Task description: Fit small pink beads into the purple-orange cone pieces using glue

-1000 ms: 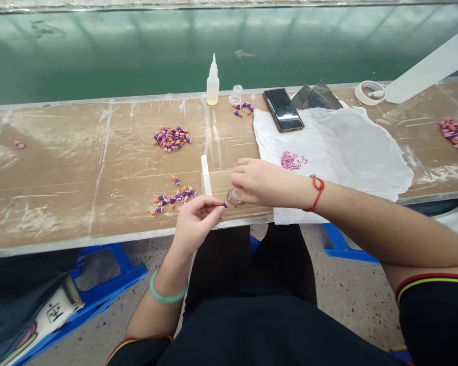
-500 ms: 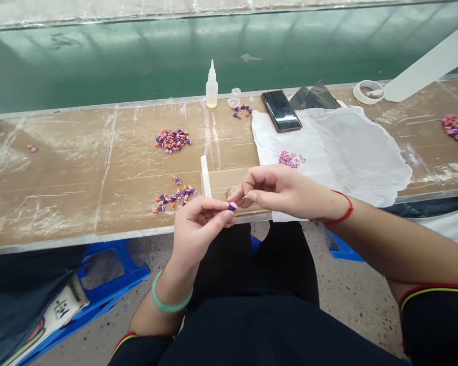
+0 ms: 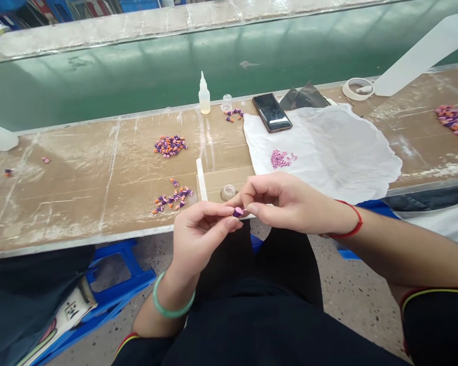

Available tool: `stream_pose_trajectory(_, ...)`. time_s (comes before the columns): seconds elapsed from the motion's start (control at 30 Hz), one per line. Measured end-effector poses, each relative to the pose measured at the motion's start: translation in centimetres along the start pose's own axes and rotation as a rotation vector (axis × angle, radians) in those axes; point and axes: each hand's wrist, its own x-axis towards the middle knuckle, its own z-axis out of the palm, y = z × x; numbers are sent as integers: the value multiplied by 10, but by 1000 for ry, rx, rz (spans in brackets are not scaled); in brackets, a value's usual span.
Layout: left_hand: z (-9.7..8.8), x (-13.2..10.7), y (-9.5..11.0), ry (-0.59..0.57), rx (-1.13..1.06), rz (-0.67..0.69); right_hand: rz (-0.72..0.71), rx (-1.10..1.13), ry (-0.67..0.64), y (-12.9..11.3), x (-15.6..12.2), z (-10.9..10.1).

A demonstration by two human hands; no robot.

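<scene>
Between the thumb and index finger of my left hand (image 3: 198, 231) is a small purple clay-like piece (image 3: 238, 211), its pink end facing right. My right hand (image 3: 290, 203) pinches a tiny pink bit (image 3: 245, 209) right at that pink end; whether the two touch is too small to tell. Behind my fingers a small round clear pot (image 3: 228, 191) sits on a cardboard sheet (image 3: 217, 177). A pile of similar tiny pink bits (image 3: 281, 158) lies on a white cloth (image 3: 328, 152) beyond my right hand.
Purple, pink and orange pieces lie in a heap (image 3: 170, 146) and a loose cluster (image 3: 173, 197) on the left. A white strip (image 3: 201, 179), dropper bottle (image 3: 204, 96), phone (image 3: 272, 113) and tape roll (image 3: 358, 89) are on the table. Another heap (image 3: 456, 123) lies far right.
My right fingers have brought the tiny pink bit to the pink end of the purple piece. The view has shifted slightly, and the clear pot shows more fully.
</scene>
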Motion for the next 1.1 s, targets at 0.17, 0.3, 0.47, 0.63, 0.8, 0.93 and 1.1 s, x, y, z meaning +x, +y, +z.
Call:
stream_pose_trajectory(0.17,2,-1,-1,0,5,-1,-48,-93,15,0,-2,0)
stream_pose_trajectory(0.3,4,-1,-3,17,-8,6,-137,-183,70,-2,-2,2)
stream_pose_trajectory(0.47,3,-1,-3,30,10,21,-204,-276,101,-3,-2,5)
stream_pose_trajectory(0.63,2,-2,-4,38,2,22,-210,-314,101,-3,-1,7)
stream_pose_trajectory(0.8,2,-1,-6,29,-39,12,-239,-364,124,-1,-1,10)
stream_pose_trajectory(0.93,2,1,-8,32,-63,-6,-260,-400,150,1,-1,12)
stream_pose_trajectory(1.1,-2,3,-7,31,-29,-48,-228,-441,138,2,-1,6)
